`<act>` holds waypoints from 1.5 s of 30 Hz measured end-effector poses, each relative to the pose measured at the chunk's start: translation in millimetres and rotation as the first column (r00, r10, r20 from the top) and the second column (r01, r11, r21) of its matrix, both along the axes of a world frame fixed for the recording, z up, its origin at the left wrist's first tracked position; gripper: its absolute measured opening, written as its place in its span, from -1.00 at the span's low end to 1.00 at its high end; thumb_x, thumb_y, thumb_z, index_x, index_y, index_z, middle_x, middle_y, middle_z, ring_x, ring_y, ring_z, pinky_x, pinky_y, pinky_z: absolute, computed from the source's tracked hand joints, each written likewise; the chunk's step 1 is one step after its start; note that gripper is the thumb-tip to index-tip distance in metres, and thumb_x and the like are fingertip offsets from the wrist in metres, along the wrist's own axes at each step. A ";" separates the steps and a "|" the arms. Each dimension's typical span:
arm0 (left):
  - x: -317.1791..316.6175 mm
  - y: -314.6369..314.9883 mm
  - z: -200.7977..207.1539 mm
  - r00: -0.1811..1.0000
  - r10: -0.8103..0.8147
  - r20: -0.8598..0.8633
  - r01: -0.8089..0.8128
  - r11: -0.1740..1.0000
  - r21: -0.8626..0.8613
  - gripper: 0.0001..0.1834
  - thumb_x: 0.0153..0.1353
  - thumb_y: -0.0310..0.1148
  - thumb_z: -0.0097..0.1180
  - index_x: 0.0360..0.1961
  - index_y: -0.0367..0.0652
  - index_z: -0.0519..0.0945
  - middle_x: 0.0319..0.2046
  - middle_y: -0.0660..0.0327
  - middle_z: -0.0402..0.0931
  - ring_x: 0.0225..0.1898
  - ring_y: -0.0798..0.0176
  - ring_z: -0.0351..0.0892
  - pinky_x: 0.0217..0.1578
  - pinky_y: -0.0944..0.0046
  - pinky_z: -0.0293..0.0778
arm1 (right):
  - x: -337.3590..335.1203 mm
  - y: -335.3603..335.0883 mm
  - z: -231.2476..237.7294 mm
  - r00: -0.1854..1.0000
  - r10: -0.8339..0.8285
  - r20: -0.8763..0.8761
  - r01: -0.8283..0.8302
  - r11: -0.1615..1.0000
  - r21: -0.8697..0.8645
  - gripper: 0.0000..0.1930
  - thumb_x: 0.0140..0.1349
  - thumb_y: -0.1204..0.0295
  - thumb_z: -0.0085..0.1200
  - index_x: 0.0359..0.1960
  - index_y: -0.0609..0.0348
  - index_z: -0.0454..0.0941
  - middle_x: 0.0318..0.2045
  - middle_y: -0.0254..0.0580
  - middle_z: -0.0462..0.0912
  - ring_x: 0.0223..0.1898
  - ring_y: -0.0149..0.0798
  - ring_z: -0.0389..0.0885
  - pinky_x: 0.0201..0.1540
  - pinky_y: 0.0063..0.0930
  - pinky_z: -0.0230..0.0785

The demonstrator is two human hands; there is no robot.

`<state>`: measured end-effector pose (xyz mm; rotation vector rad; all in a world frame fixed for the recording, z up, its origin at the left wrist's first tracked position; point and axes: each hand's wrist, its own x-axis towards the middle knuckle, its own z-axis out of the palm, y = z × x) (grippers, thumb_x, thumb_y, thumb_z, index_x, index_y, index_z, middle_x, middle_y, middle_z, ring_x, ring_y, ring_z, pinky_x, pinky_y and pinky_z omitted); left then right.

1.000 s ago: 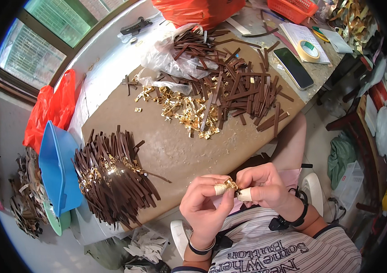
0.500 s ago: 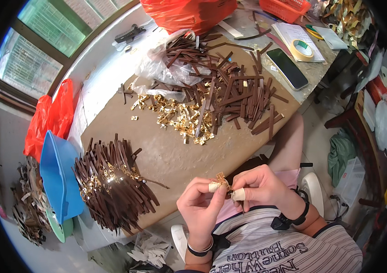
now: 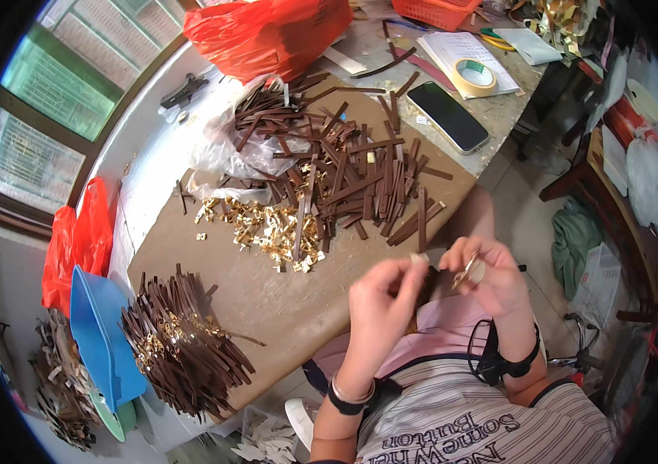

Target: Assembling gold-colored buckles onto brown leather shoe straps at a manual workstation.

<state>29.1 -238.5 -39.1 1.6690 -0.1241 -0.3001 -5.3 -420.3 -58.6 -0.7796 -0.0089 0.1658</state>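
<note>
Above my lap, at the near edge of the table, my left hand (image 3: 385,300) is closed in a pinch. Motion blurs its fingertips, and whatever they hold cannot be made out. To its right, and apart from it, my right hand (image 3: 499,284) pinches a small, thin gold-and-brown piece (image 3: 465,269) between thumb and fingers. Pale tape wraps fingertips on both hands. Beyond them on the brown board (image 3: 329,298) lie a heap of small gold metal clasps (image 3: 278,238) and a loose pile of dark brown strips (image 3: 367,182).
A dense stack of brown strips with gold fittings (image 3: 182,344) lies at left, beside a blue basin (image 3: 100,344). A clear plastic bag (image 3: 228,151) and red bag (image 3: 267,35) sit farther back. A phone (image 3: 448,116) and tape roll (image 3: 473,77) lie at right.
My hands were close together over a gold piece; they have drawn apart and moved to the right. The view has shifted, so the table's things appear farther left.
</note>
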 end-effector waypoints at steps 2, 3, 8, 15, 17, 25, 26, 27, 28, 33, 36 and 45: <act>22.7 -16.6 -5.6 0.956 0.057 0.287 -0.137 0.954 0.265 -0.83 0.18 -0.36 0.16 -0.40 -0.29 0.60 -0.57 0.19 0.55 -0.53 0.37 0.52 -0.50 0.40 0.41 | -0.4 -10.6 -4.4 0.986 -0.165 -0.010 0.164 0.986 -0.031 -0.91 0.18 0.50 0.09 -0.31 0.20 0.46 -0.40 -0.13 0.56 -0.33 -0.30 0.61 -0.54 -0.70 0.43; 35.5 -27.1 -7.4 0.907 0.030 0.420 -0.198 0.911 0.362 -0.82 0.16 -0.35 0.16 -0.43 -0.29 0.59 -0.58 0.14 0.53 -0.54 0.25 0.52 -0.50 0.31 0.41 | -0.8 -14.6 -3.8 0.985 -0.174 -0.009 0.174 0.984 -0.032 -0.91 0.18 0.50 0.09 -0.31 0.20 0.46 -0.40 -0.13 0.56 -0.33 -0.30 0.61 -0.54 -0.70 0.43; 66.3 -62.6 -18.5 0.811 -0.092 0.577 -0.367 0.689 0.625 -0.76 0.06 -0.29 0.21 -0.53 -0.28 0.54 -0.53 0.02 0.51 -0.49 -0.06 0.53 -0.44 0.10 0.45 | -7.2 -12.2 6.5 0.970 -0.241 0.039 0.243 0.935 -0.259 -0.94 0.14 0.58 0.09 -0.34 0.24 0.50 -0.40 -0.20 0.53 -0.39 -0.28 0.64 -0.53 -0.66 0.47; 62.9 -39.4 -11.7 0.867 -0.034 0.497 -0.233 0.854 0.465 -0.86 0.02 -0.42 0.20 -0.43 -0.26 0.55 -0.52 0.05 0.52 -0.47 0.12 0.57 -0.41 0.21 0.46 | -4.7 -3.4 20.6 0.913 -0.266 0.309 0.402 0.713 -0.574 -0.90 0.02 0.72 0.12 -0.42 0.32 0.55 -0.34 -0.22 0.53 -0.27 -0.41 0.53 -0.23 -0.59 0.39; 45.0 -27.1 3.6 0.980 0.050 0.192 -0.097 0.966 0.241 -0.88 0.08 -0.47 0.21 -0.37 -0.29 0.58 -0.56 0.20 0.52 -0.44 0.41 0.57 -0.39 0.41 0.45 | -2.8 -0.3 26.3 0.868 -0.180 0.463 0.483 0.521 -0.703 -0.87 -0.03 0.73 0.13 -0.43 0.27 0.56 -0.36 -0.22 0.56 -0.31 -0.34 0.54 -0.24 -0.54 0.39; -21.9 27.8 21.9 0.997 -0.021 -0.070 0.002 0.968 -0.252 -0.80 0.08 -0.67 0.16 -0.22 -0.43 0.57 -0.27 0.19 0.49 -0.29 0.42 0.54 -0.22 0.47 0.48 | 1.4 32.1 49.2 0.791 0.024 0.612 0.567 0.347 -0.747 -0.79 -0.15 0.75 0.10 -0.45 0.20 0.55 -0.45 -0.23 0.50 -0.36 -0.17 0.45 -0.31 -0.38 0.33; -25.9 31.3 23.8 0.999 0.008 -0.040 -0.018 0.971 -0.237 -0.81 0.09 -0.67 0.16 -0.22 -0.43 0.57 -0.28 0.19 0.49 -0.29 0.41 0.55 -0.22 0.47 0.49 | 0.7 35.2 49.6 0.792 0.031 0.610 0.563 0.350 -0.749 -0.79 -0.15 0.75 0.10 -0.45 0.20 0.55 -0.45 -0.23 0.50 -0.36 -0.17 0.45 -0.31 -0.38 0.33; -27.4 32.9 24.9 1.000 0.028 -0.010 -0.029 0.974 -0.225 -0.81 0.09 -0.67 0.15 -0.22 -0.43 0.57 -0.28 0.19 0.49 -0.28 0.40 0.55 -0.22 0.47 0.50 | -0.1 36.4 49.9 0.793 0.056 0.607 0.555 0.348 -0.756 -0.80 -0.14 0.74 0.10 -0.45 0.20 0.55 -0.45 -0.23 0.49 -0.37 -0.17 0.44 -0.30 -0.37 0.32; -28.0 34.3 25.1 1.000 0.025 -0.011 -0.027 0.973 -0.229 -0.81 0.09 -0.67 0.15 -0.22 -0.43 0.57 -0.28 0.19 0.49 -0.28 0.40 0.55 -0.22 0.47 0.50 | -1.0 37.6 50.6 0.793 0.079 0.605 0.547 0.344 -0.763 -0.81 -0.13 0.73 0.10 -0.45 0.20 0.55 -0.45 -0.23 0.48 -0.37 -0.16 0.43 -0.30 -0.36 0.32; -30.5 41.1 25.8 0.998 0.056 -0.016 -0.058 0.965 -0.256 -0.84 0.10 -0.68 0.13 -0.25 -0.44 0.57 -0.30 0.19 0.49 -0.29 0.36 0.58 -0.24 0.46 0.52 | -2.5 45.0 58.0 0.801 0.119 0.586 0.521 0.344 -0.781 -0.80 -0.13 0.74 0.07 -0.44 0.20 0.55 -0.46 -0.23 0.47 -0.37 -0.16 0.43 -0.29 -0.37 0.31; -32.7 45.4 30.7 0.998 0.057 -0.004 -0.057 0.975 -0.213 -0.86 0.08 -0.73 0.08 -0.30 -0.45 0.56 -0.33 0.15 0.48 -0.33 0.33 0.58 -0.29 0.42 0.53 | -4.4 47.8 61.8 0.787 0.153 0.597 0.532 0.320 -0.784 -0.78 -0.15 0.75 0.06 -0.44 0.20 0.55 -0.47 -0.24 0.47 -0.37 -0.17 0.43 -0.31 -0.39 0.32; -37.2 54.4 30.2 0.999 0.037 0.020 -0.033 0.984 -0.174 -0.85 0.05 -0.74 0.12 -0.30 -0.45 0.56 -0.31 0.15 0.49 -0.32 0.38 0.55 -0.28 0.46 0.49 | -5.0 48.9 69.1 0.769 0.245 0.591 0.514 0.315 -0.798 -0.76 -0.21 0.74 0.06 -0.43 0.24 0.57 -0.49 -0.24 0.47 -0.39 -0.19 0.44 -0.34 -0.41 0.34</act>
